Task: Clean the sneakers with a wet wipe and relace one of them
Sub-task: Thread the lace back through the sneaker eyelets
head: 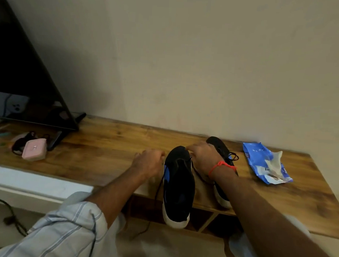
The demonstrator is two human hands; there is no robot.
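Both hands are at the toe end of the near sneaker point(178, 185). The right hand point(202, 159) has its fingers curled down over the toe's far edge, pinching there, with a black lace point(198, 173) running from under it back along the shoe's right side. The left hand point(148, 162) sits at the left of the toe with fingers curled in; a second lace strand point(159, 186) drops from under it past the table edge, though motion blur means I can't tell whether it actually pinches the strand. The near sneaker (black upper, blue side panel, white sole) lies along the wooden table point(105, 150) with its heel overhanging the front edge toward the camera. The second sneaker point(222, 150) lies just beside it on the right, mostly hidden behind the right wrist and its red thread band point(220, 165); its laces look tied in a bow. Well to the right, a blue wet wipe pack point(260, 159) lies flat with a white wipe point(275, 164) sticking out of the opening. At far left are a pink case point(34, 149), a dark cord bundle beside it, and a monitor point(21, 73) leaning over the table.
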